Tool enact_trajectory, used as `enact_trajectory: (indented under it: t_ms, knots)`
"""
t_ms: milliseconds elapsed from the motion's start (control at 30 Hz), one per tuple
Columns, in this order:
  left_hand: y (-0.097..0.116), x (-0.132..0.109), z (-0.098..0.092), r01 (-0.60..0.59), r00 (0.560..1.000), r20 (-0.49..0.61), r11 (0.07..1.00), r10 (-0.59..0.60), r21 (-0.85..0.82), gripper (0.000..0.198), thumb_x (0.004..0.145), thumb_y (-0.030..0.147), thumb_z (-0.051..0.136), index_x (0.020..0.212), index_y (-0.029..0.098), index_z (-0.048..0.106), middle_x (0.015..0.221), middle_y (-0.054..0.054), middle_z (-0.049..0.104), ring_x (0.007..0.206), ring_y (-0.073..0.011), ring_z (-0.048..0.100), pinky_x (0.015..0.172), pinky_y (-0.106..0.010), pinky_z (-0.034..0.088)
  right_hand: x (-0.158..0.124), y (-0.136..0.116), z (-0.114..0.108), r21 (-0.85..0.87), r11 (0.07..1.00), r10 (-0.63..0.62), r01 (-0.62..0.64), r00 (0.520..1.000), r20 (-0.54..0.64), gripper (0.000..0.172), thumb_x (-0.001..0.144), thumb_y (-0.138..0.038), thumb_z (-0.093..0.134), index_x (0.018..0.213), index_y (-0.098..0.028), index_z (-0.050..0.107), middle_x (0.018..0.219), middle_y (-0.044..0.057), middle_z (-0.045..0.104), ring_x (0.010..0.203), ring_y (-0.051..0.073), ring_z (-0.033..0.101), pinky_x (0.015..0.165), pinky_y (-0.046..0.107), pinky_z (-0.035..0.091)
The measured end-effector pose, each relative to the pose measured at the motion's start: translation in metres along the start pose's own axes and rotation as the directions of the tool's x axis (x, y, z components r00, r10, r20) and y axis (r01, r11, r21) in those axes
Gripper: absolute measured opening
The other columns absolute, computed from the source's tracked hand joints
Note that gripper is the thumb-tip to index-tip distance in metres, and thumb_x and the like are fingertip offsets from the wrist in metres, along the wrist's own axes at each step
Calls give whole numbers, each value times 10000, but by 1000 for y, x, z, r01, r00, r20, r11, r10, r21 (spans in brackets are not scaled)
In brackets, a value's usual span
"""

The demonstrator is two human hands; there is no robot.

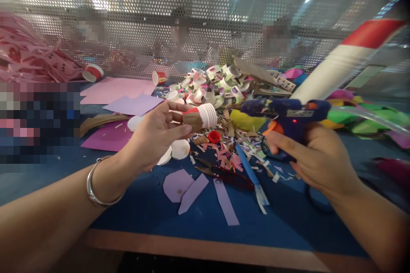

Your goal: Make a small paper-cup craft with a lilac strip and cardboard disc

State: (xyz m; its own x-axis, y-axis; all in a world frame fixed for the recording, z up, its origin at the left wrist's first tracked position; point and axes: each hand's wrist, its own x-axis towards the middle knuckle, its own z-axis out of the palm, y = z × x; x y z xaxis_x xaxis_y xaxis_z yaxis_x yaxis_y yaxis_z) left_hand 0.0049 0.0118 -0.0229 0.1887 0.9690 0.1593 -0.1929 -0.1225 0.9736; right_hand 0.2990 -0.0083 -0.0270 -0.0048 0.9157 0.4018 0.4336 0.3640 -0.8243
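My left hand [156, 132] grips a small paper cup [209, 115], white and red with a brown strip along its side, lying sideways with its white ridged end pointing right. In my right hand [315, 153] is a dark blue glue gun [285, 111] with an orange trigger, its nozzle pointing left toward the cup. A clear glue stick [374, 119] sticks out of the gun's back. Below the cup, a red cap [214, 137] lies among paper scraps. Scissors [224, 175] with dark red handles rest on the table near a blue brush-like tool [248, 168].
Purple paper cutouts [226, 202] lie near the front edge of the blue table [134, 217]. Behind are a heap of small cups and rings [211, 85], pink sheets [118, 89] and a pink paper pile [28, 51]. A tall white and red stack [339, 64] leans at right.
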Motion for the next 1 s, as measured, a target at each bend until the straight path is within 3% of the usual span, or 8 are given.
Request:
enact_trajectory:
  t_ms: [100, 267, 400, 533, 633, 833, 1000]
  knots:
    - [0, -2, 5, 44, 999, 28, 999, -44, -16, 320, 774, 8, 692, 1046, 136, 581, 900, -23, 705, 808, -120, 690, 746, -248, 587, -2, -2, 2, -111, 994, -7, 10, 1000, 25, 292, 766, -425, 785, 645, -209, 631, 578, -17, 622, 542, 127, 547, 488, 229, 428]
    - [2, -7, 14, 96, 991, 97, 993, -90, -62, 233, 750, 3, 701, 898, 131, 574, 877, -21, 698, 866, -141, 700, 846, -302, 579, -5, -9, 8, -154, 985, -63, 72, 996, 66, 291, 761, -405, 773, 624, -212, 603, 548, -40, 579, 485, 107, 492, 446, 217, 411]
    - [1, -9, 17, 127, 989, 89, 990, -122, -55, 219, 760, 16, 709, 875, 137, 567, 792, 14, 681, 767, -110, 697, 760, -250, 582, -8, -14, 10, -244, 964, -90, 105, 993, 72, 356, 788, -406, 735, 547, -210, 562, 483, -48, 515, 436, 91, 422, 399, 214, 345]
    - [-1, -9, 16, 157, 986, 57, 987, -155, -24, 210, 767, 45, 723, 845, 139, 553, 766, 7, 675, 733, -116, 701, 710, -243, 583, -9, -17, 11, -282, 943, -154, 179, 982, 109, 304, 815, -367, 692, 579, -216, 577, 491, -54, 501, 440, 95, 414, 397, 217, 337]
    - [-2, -8, 16, 182, 982, 47, 983, -181, -12, 230, 765, 54, 724, 856, 143, 532, 790, -11, 684, 758, -138, 714, 717, -266, 589, -9, -18, 11, -336, 907, -213, 253, 965, 152, 207, 846, -339, 641, 675, -221, 632, 538, -50, 556, 471, 112, 469, 429, 223, 384]
    - [-4, -8, 15, 155, 986, 55, 987, -158, 52, 237, 749, 77, 718, 850, 158, 519, 778, -12, 685, 756, -150, 706, 700, -277, 561, -12, -13, 11, -483, 803, -277, 350, 936, 217, 218, 880, -366, 577, 747, -223, 674, 633, -29, 671, 555, 161, 626, 534, 254, 497]
    - [-7, -8, 13, 131, 988, 60, 979, -142, 153, 224, 740, 135, 729, 844, 170, 534, 718, 1, 663, 689, -147, 679, 600, -257, 493, -13, -12, 13, -525, 762, -299, 380, 925, 234, 258, 889, -376, 554, 717, -214, 658, 586, -24, 651, 507, 163, 612, 534, 271, 509]
